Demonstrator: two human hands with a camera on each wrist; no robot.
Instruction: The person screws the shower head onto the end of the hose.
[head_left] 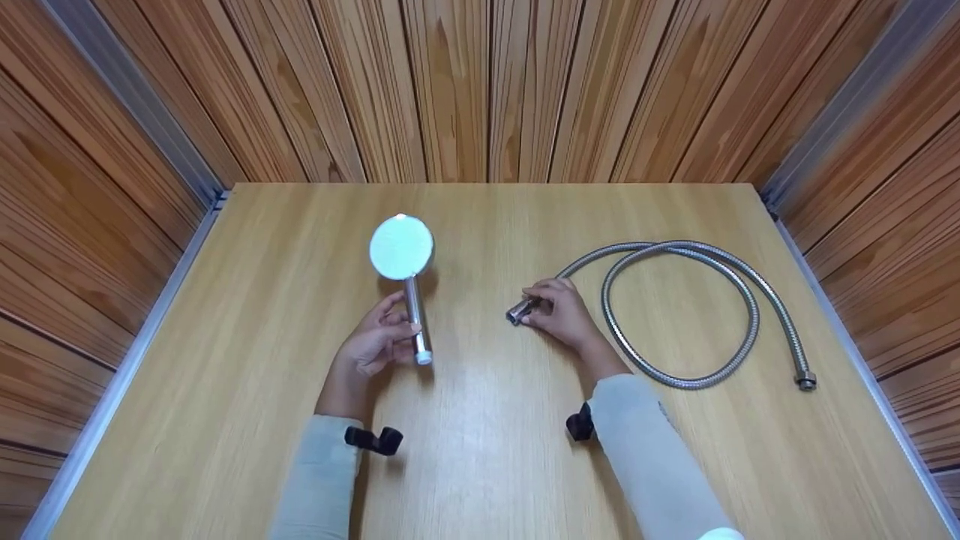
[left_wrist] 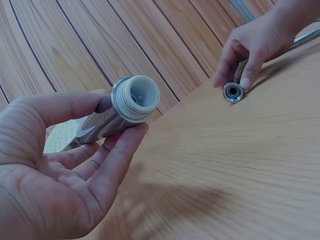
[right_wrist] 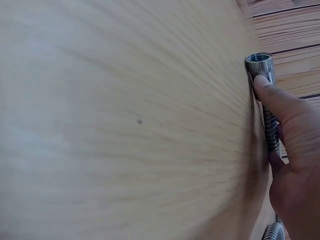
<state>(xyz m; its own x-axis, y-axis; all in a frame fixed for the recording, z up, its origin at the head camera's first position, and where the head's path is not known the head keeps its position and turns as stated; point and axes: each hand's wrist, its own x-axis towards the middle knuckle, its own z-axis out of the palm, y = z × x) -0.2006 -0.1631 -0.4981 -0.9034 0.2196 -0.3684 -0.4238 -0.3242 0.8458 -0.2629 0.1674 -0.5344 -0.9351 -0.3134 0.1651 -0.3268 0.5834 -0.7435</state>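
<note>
My left hand (head_left: 381, 335) grips a handheld shower head (head_left: 402, 247) by its chrome handle, the round pale face tilted up and the handle's end toward me. In the left wrist view that end shows a white threaded neck (left_wrist: 140, 97). To the right, my right hand (head_left: 559, 311) pinches a metal shower hose (head_left: 694, 382) by the chrome nut (head_left: 520, 311) at one end. The right wrist view shows the nut's open threaded mouth (right_wrist: 259, 57) just beyond the thumb. A gap of bare tabletop separates nut and handle.
The hose lies in a loop on the right of the wooden table (head_left: 480, 465); its other end fitting (head_left: 805, 381) rests near the right edge. Wood-plank walls (head_left: 457, 90) stand behind and at both sides. Black wrist mounts (head_left: 375, 441) sit on the sleeves.
</note>
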